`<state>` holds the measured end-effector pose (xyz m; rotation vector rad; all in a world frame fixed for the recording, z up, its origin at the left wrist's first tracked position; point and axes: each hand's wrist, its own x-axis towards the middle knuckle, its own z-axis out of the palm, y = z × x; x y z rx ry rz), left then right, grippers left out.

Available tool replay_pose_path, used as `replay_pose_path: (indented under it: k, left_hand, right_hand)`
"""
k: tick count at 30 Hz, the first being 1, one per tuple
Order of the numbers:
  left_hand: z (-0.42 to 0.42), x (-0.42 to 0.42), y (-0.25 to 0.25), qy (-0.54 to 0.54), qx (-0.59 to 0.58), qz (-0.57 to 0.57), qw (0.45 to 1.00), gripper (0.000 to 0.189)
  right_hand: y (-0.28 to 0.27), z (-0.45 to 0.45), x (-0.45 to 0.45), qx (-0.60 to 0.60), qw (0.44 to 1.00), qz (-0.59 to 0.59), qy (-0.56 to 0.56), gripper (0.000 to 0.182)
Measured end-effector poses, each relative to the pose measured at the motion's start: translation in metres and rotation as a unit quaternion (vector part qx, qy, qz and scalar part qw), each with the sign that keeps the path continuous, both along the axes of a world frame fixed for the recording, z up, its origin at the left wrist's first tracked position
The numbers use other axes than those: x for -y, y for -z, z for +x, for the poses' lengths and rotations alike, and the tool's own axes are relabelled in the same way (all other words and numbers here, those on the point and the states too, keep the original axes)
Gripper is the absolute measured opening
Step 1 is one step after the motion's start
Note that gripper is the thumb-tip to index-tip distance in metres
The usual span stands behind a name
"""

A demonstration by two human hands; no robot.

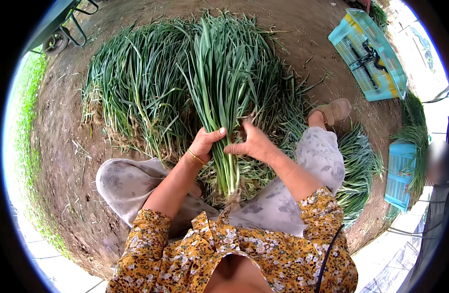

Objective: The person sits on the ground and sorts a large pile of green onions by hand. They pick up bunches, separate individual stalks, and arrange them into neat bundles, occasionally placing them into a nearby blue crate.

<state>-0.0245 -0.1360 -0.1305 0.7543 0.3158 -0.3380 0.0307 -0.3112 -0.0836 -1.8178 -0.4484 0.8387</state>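
In my left hand is a bunch of long green allium plants, probably green garlic, gripped around the lower stems with the thumb across the front. Their leaves point away from me, and the pale stems end in a tangle of brown roots near my lap. My right hand is at the right side of the bunch, thumb and fingers spread, slightly blurred. Its thumb tip overlaps the stems; whether it touches them is unclear. Just beyond lies a large heap of the same plants, roots towards me.
Loose leaf trimmings litter the soil between my legs. Trimmed-looking greens are piled beside my right leg. Farther right are a turquoise plastic crate and a blue crate near a blurred person. A wheelbarrow stands at the upper left.
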Motion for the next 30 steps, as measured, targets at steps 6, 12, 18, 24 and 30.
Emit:
replay_pose_path:
  k: [6,12,18,24,30]
  left_hand:
    - [0.002,0.013,0.002,-0.098,-0.005,-0.080,0.992,0.050]
    - [0.003,0.012,0.003,-0.099,0.007,-0.185,0.978,0.054]
    - [0.013,-0.027,-0.016,0.097,-0.100,0.169,0.976,0.052]
    - [0.026,-0.061,-0.050,-0.027,0.054,0.531,0.845,0.026]
    - [0.038,-0.055,-0.046,-0.076,0.246,0.707,0.659,0.028]
  right_hand:
    - [0.020,-0.046,-0.023,-0.302,0.928,0.183,0.114,0.073]
    - [0.025,-0.039,-0.024,-0.334,0.928,0.131,0.099,0.040]
    - [0.017,-0.022,-0.010,-0.311,0.939,0.093,0.112,0.036]
    - [0.023,-0.024,0.006,-0.262,0.953,0.081,0.132,0.033]
    - [0.027,-0.033,0.015,-0.240,0.965,0.037,0.094,0.034]
